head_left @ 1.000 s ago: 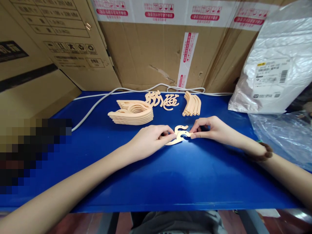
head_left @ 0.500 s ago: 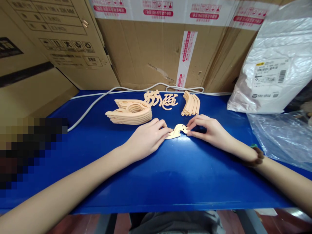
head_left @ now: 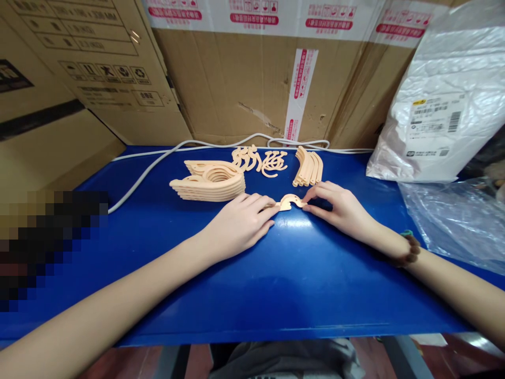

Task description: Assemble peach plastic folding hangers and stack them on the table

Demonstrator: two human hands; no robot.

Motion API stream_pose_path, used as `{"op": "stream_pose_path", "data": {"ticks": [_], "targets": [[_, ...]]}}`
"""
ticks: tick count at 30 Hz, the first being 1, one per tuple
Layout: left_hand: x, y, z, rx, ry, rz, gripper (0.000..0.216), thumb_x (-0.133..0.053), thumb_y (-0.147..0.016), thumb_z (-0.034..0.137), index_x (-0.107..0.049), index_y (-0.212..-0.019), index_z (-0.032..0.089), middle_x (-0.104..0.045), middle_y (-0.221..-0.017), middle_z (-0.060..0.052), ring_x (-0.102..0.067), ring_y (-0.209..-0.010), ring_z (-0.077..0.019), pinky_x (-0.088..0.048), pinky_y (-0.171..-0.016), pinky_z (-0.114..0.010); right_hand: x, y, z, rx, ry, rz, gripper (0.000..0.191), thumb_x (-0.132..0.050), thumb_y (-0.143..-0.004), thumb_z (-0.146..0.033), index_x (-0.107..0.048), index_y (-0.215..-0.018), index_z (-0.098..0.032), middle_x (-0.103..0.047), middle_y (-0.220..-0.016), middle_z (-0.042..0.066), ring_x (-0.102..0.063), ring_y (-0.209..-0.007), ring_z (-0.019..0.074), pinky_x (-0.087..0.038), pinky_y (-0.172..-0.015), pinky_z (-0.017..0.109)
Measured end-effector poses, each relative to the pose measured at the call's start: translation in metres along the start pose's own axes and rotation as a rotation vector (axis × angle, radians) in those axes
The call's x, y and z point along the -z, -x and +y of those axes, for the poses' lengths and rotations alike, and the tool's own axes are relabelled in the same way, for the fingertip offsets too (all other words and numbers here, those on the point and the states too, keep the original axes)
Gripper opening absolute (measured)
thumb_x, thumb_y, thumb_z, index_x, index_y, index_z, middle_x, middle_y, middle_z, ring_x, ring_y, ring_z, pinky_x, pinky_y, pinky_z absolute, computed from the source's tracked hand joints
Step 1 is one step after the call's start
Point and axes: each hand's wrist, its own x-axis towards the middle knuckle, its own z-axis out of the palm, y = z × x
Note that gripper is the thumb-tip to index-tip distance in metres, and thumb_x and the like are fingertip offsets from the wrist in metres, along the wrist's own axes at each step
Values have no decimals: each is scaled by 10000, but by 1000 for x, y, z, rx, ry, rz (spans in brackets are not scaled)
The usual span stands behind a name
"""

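Observation:
Between my two hands is a small beige curved piece [head_left: 291, 199], arched in the middle, with little holes in it. My left hand [head_left: 246, 221] pinches its left end with thumb and fingers, and these fingers hide part of it. At its right end, my right hand [head_left: 341, 210] grips the tip between thumb and fingertips. Just beyond my left hand is a stack of beige looped frames [head_left: 213, 184]. Past my right hand stand curved beige bars [head_left: 307, 167] in a bundle. Small beige hooks [head_left: 273, 162] and more small curved pieces [head_left: 245, 158] lie between those groups.
A white cable [head_left: 158, 176] runs along the back of the blue table [head_left: 276, 295]. Large cardboard boxes [head_left: 236, 79] wall off the back and left. On the right are a white plastic parcel bag [head_left: 434, 105] and clear plastic film [head_left: 453, 221].
The curved piece has shifted slightly away from me and tilted, so its flat face shows less. My left fingers have moved over its left end; my right hand still holds the other.

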Motion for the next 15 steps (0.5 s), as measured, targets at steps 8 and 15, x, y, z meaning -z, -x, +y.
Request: {"op": "stream_pose_path", "data": {"ticks": [8, 15], "targets": [[0, 0, 0, 11, 29, -12, 352, -386, -1014, 273, -591, -1262, 129, -623, -1274, -91, -581, -1119, -250, -449, -921, -396, 2, 3, -1, 119, 210, -5, 204, -492, -970, -335, -658, -1003, -220, -673, -1025, 59, -592, -974, 209, -430, -861, 342], [0, 0, 1, 34, 57, -12, 344, -410, -1004, 263, -589, -1263, 125, -615, -1284, -96, -570, -1129, -246, -457, -944, -394, 18, -16, -1, 199, 447, 56, 230, -479, -971, -318, -668, -982, -189, -673, -1028, 76, -589, -934, 215, -392, -807, 344]]}}
